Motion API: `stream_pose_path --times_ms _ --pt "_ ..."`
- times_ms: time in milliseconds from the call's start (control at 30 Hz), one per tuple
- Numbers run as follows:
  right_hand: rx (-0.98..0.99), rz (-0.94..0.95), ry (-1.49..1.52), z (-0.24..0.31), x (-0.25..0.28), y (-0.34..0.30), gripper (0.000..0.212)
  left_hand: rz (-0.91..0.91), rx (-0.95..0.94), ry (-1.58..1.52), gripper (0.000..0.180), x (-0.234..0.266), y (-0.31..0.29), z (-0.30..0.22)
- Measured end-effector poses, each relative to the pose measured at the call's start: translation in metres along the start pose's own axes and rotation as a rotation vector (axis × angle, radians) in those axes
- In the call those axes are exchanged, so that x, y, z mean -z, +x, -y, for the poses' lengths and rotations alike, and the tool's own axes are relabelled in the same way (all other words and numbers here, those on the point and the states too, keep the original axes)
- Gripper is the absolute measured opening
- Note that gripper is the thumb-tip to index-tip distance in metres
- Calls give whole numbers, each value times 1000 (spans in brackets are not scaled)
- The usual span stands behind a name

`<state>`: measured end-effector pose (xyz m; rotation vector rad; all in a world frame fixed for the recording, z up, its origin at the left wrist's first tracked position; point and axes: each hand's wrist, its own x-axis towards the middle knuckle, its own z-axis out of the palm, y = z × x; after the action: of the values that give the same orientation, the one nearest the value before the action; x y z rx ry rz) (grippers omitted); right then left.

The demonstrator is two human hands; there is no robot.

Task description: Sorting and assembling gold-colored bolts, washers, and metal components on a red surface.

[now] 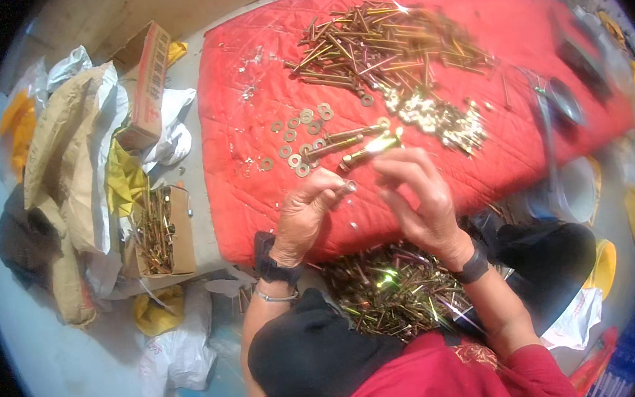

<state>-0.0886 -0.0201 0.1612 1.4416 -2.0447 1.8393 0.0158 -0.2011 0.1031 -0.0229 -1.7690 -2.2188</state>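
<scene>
Observation taken with the metal piece as dial centre, 12 pointing away from you.

Your left hand lay at 9 o'clock, its thumb and forefinger clamped on the metal piece. The piece was small and bright, a round opening visible at its end; you held it just above the near part of the worktop, which wore a red quilted cover. Your right hand stood at 3 o'clock, near the piece but apart from it, fingers loosely curled, thumb away from them; slight blur there.

On the worktop: flat washers lay scattered at 11 o'clock. Two thick bolts lay side by side from 12 to 1, just beyond your fingers. A large pile of rods sat further out, between 12 and 1. Shiny small fittings were heaped at 2 o'clock, touching the near side of the rods; glare hid their exact form.

Off the worktop: an open box of bolts stood well out at 9 o'clock, a taller carton at 10, and brown sacks beyond the box. A second heap of long metal pieces lay between 5 and 6, past the near edge.

You wore a dark band on the left wrist.
</scene>
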Motion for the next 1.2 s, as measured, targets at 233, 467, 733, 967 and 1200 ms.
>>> stream_pose_path --times_ms 233,467,733,967,1200 --pt "308 138 -319 -12 -3 1 32 41 114 101 17 -6 1 10" --pt "-26 158 -438 -25 -5 -18 43 103 64 596 13 -16 2 3" --pt "18 163 -324 -35 -2 -20 35 37 60 662 11 -19 2 8" --pt "-677 536 238 -31 28 -12 22 249 -57 597 15 -28 1 1" --pt "-102 69 -390 -65 18 0 22 372 -204 654 18 -31 17 -4"
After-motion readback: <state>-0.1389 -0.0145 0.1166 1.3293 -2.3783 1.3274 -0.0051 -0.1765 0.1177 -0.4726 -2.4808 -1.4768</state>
